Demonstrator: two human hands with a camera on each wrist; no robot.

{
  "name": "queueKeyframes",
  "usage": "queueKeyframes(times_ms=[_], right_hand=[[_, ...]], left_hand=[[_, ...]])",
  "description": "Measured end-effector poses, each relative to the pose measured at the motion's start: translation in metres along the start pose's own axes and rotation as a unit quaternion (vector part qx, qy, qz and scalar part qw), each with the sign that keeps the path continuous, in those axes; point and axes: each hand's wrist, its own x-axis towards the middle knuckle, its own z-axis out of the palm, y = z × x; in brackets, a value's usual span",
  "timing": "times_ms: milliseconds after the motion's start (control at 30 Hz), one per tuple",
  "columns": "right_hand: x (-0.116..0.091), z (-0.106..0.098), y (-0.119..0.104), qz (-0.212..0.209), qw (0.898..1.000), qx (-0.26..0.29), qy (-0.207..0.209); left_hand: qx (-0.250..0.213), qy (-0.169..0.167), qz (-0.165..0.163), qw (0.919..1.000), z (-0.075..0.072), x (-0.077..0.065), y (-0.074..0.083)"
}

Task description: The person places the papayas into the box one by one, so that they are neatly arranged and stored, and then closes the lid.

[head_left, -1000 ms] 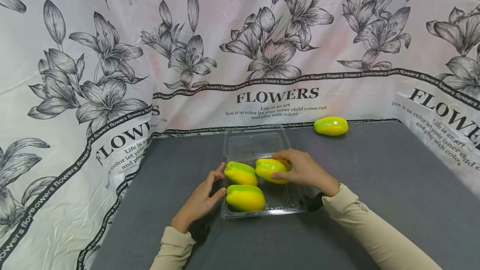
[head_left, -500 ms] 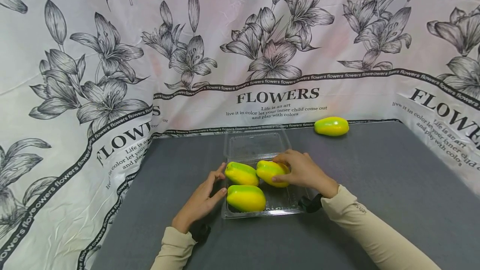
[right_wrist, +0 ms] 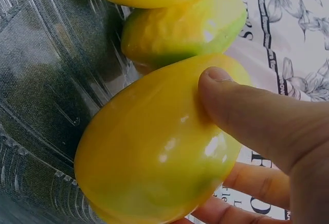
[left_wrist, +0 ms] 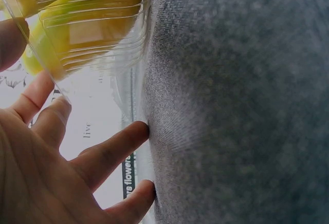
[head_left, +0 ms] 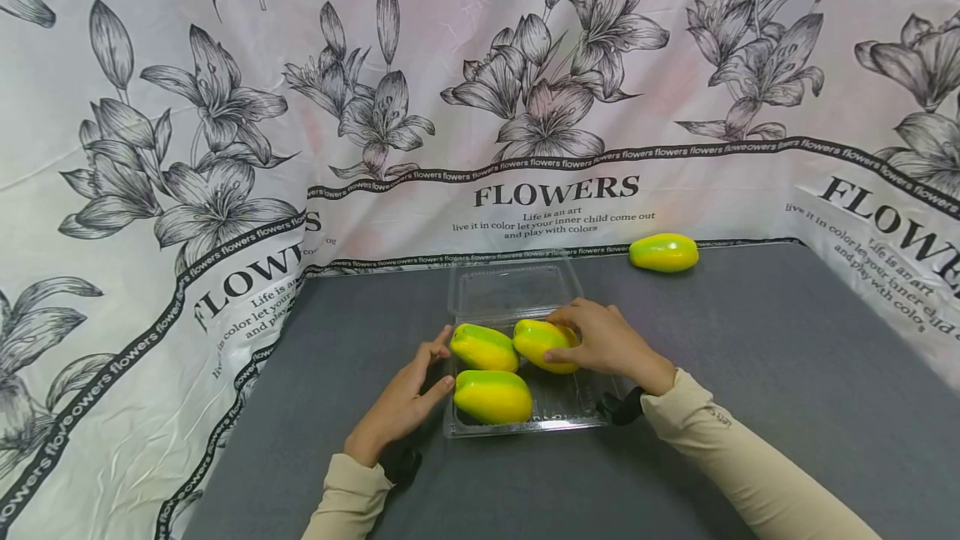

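A clear plastic clamshell container (head_left: 577, 417) lies with its lid laid back, and three yellow-green papayas are in its base. My right hand (head_left: 611, 344) grips the back right papaya (head_left: 536, 340); in the right wrist view its thumb presses one side of that papaya (right_wrist: 154, 147), with fingers round the far side. Left of it sits another papaya (head_left: 480, 348), and in front of that lies a third papaya (head_left: 491, 398). My left hand (head_left: 405, 394) touches the container's left edge, fingers spread and fairly straight, as the left wrist view of the hand (left_wrist: 46, 157) shows.
One more papaya (head_left: 663, 253) lies at the back right of the grey table (head_left: 750, 332). The transparent lid (head_left: 517, 286) reaches back toward the flower-printed curtain (head_left: 555, 215), which encloses the table at the back and sides.
The papaya in my right hand has shifted very slightly toward me and tilted a little, the hand moving with it. My left hand has stayed at the container's edge.
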Motion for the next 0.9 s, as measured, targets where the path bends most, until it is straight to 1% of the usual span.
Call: queueKeyframes(times_ms=[167,300,467,733,900], right_hand=[[0.0007,-0.0003,-0.0007,0.006,1.0,-0.008,-0.002],[0.001,-0.0005,-0.0008,0.005,1.0,-0.011,-0.003],[0.0014,-0.0016,-0.001,0.001,1.0,-0.013,-0.006],[0.0005,-0.0032,-0.0005,-0.005,1.0,-0.01,-0.009],[-0.0026,-0.0051,0.0002,-0.013,1.0,0.002,-0.004]], left_hand=[[0.0,0.006,0.008,1.0,0.0009,-0.0002,0.0002],[0.001,0.001,0.002,1.0,0.0005,-0.0001,0.0001],[0.001,0.001,0.004,1.0,0.0005,0.0005,-0.0005],[-0.009,-0.006,0.002,0.9999,-0.0009,0.0005,-0.0004],[-0.008,-0.009,0.001,0.9999,-0.0013,0.0002,-0.0005]])
